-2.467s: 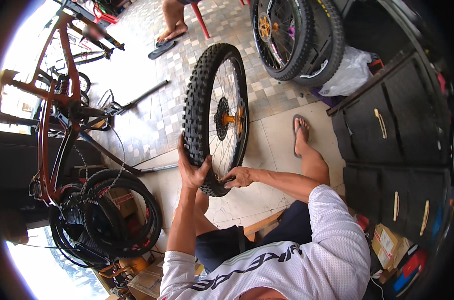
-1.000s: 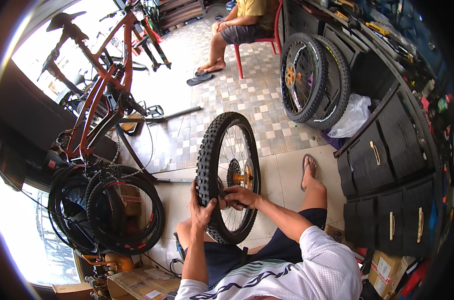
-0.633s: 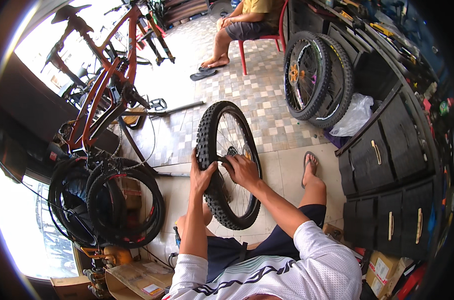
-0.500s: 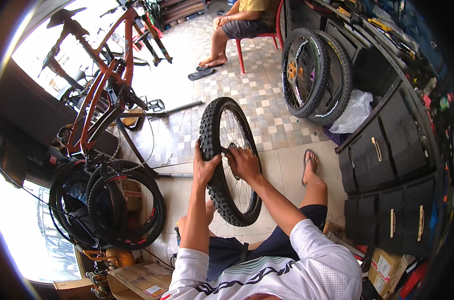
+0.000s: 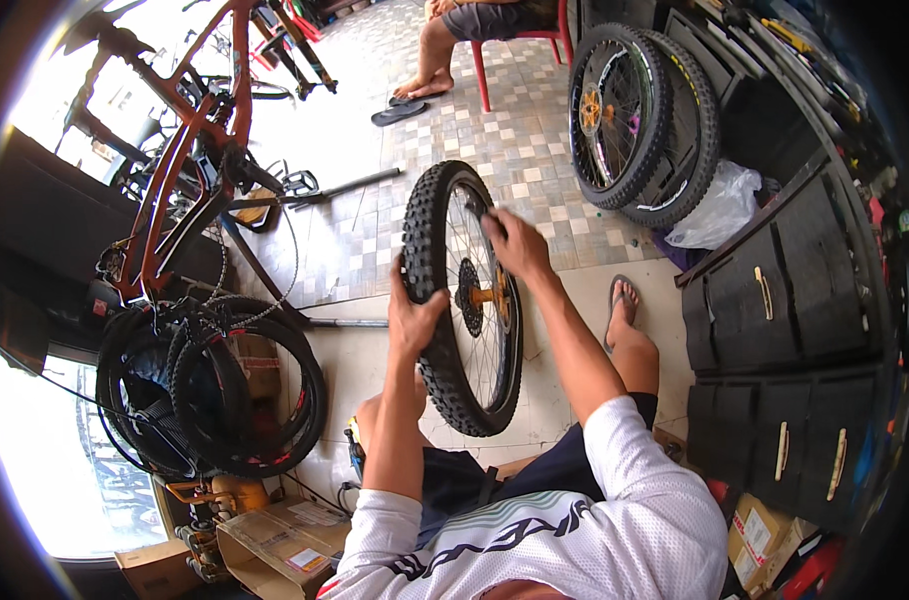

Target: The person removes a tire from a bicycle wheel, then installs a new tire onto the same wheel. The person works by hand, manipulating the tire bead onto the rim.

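I hold a bicycle wheel [image 5: 425,230] upright between my legs, with a knobby black tyre, a black cassette [image 5: 470,300] and an orange hub [image 5: 492,297]. My left hand [image 5: 415,312] grips the tyre's left side, thumb toward the rim. My right hand [image 5: 517,243] is closed on a small black lever-like tool [image 5: 480,210] at the upper rim. Its exact shape is partly hidden by my fingers.
An orange-brown bike frame [image 5: 175,220] stands at left above several loose tyres [image 5: 305,400]. Cardboard boxes [image 5: 265,535] lie lower left. Two wheels [image 5: 615,120] lean by black cabinets [image 5: 750,270]. Another person [image 5: 437,60] sits on a red chair [image 5: 485,85] at the back.
My right hand has moved up and right along the rim, with the small black tool. My left hand stays on the tyre, which sits higher in view than a second ago.
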Demonstrator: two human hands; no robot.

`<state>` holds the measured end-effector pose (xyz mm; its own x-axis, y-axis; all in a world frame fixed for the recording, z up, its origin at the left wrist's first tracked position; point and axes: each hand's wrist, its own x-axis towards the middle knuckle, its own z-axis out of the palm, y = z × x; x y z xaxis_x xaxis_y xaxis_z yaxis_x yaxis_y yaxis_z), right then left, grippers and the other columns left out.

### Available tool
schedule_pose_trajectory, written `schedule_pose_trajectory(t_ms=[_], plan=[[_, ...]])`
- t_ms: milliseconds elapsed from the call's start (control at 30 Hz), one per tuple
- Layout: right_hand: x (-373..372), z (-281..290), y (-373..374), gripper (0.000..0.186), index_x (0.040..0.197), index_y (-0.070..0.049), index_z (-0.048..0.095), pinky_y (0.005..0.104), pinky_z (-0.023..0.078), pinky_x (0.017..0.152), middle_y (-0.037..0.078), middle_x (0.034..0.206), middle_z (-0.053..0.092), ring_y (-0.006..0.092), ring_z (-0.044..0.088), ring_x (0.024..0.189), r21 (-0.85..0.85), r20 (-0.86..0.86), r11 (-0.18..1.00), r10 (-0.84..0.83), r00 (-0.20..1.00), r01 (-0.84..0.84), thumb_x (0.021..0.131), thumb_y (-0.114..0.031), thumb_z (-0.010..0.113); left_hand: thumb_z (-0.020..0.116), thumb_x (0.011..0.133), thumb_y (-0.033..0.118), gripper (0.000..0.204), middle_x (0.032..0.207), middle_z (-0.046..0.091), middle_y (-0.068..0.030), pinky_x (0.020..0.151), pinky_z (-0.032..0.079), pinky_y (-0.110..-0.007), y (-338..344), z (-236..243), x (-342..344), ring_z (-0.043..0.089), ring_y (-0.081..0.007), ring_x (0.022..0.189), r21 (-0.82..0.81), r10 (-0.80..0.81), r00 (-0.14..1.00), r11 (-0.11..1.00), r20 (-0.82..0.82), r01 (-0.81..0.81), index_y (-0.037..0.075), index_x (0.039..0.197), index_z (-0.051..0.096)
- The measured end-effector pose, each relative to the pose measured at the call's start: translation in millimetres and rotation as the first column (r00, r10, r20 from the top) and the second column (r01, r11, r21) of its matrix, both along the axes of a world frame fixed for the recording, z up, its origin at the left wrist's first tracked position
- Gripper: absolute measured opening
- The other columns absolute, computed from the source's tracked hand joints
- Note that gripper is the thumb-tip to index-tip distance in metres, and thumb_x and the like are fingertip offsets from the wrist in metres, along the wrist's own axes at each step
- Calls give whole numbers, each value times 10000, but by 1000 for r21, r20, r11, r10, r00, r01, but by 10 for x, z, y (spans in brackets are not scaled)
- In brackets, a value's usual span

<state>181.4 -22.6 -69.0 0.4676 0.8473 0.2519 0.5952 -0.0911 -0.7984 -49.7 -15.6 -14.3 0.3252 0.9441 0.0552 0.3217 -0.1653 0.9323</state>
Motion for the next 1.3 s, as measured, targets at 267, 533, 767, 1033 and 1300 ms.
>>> schedule_pose_trajectory(t_ms=[267, 533, 767, 1033, 1300], plan=[[-690, -728, -704, 217, 1165, -90, 697, 467, 487, 878, 141, 1058, 716, 367, 662, 1014, 274, 28, 930, 248, 968, -246, 999, -219, 639, 516, 1075, 396, 660, 1437, 519, -194, 1005, 481, -346, 400, 12, -9, 557, -245, 1213, -254, -80, 976, 958, 203, 132, 70, 1602, 290], [-710, -687, -756, 207, 1143, -91, 705, 435, 437, 997, 88, 1088, 706, 319, 619, 1083, 406, -27, 875, 301, 953, -265, 943, -133, 670, 505, 1084, 424, 583, 1294, 601, -131, 837, 553, -330, 325, 146, 119, 626, -203, 1036, -418, 62, 957, 906, 282, 64, 108, 1557, 375], [-849, -427, -609, 242, 1185, -66, 685, 425, 449, 984, 109, 1088, 688, 324, 609, 1068, 500, -54, 824, 337, 940, -267, 945, -73, 658, 513, 1067, 510, 493, 968, 638, -42, 715, 561, -328, 557, 130, 148, 622, -142, 801, -526, 90, 973, 849, 215, 38, 84, 1298, 600], [-554, -543, -782, 230, 1154, -105, 716, 415, 460, 898, 87, 1053, 687, 304, 624, 998, 377, -171, 905, 276, 946, -196, 924, -116, 716, 410, 1060, 618, 634, 979, 698, -136, 751, 594, -384, 705, 70, 60, 694, -239, 827, -667, 19, 970, 730, 241, 151, 63, 1292, 612], [-571, -593, -1007, 232, 1103, -184, 744, 396, 391, 907, 11, 989, 680, 243, 612, 1013, 190, -47, 901, 404, 913, -389, 881, -241, 779, 480, 1003, 684, 657, 799, 684, -128, 607, 586, -372, 702, -17, 91, 677, -237, 662, -671, 20, 979, 731, 202, 124, 56, 1055, 665]])
